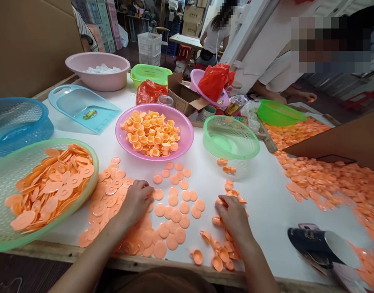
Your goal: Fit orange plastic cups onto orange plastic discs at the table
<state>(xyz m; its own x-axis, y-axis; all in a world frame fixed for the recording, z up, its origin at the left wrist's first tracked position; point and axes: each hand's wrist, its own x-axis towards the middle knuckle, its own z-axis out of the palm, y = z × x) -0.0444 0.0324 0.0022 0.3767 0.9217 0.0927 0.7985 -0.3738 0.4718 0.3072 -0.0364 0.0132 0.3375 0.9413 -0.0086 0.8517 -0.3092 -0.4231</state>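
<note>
My left hand (pixel 137 202) rests low over a spread of flat round orange plastic discs (pixel 174 215), its fingers bent and a little apart. The fingertips are beside a disc, and those under the palm are hidden. My right hand (pixel 233 215) is among small orange plastic cups (pixel 223 254), with fingers closed at one cup (pixel 219 202); the grip is partly hidden. Left of my left arm, a green sieve basket (pixel 93 171) holds a heap of orange discs. Beyond my hands, a pink bowl (pixel 121 148) holds many small orange cups.
An empty-looking green sieve (pixel 231 152) stands behind the cups. A blue dustpan-like scoop (pixel 98 118), a blue basket (pixel 22 134) and a pink basin (pixel 98 83) are farther left. Orange pieces (pixel 321 175) cover the right side, near a dark cylindrical object (pixel 315 242). A co-worker's hand (pixel 307 97) is at back right.
</note>
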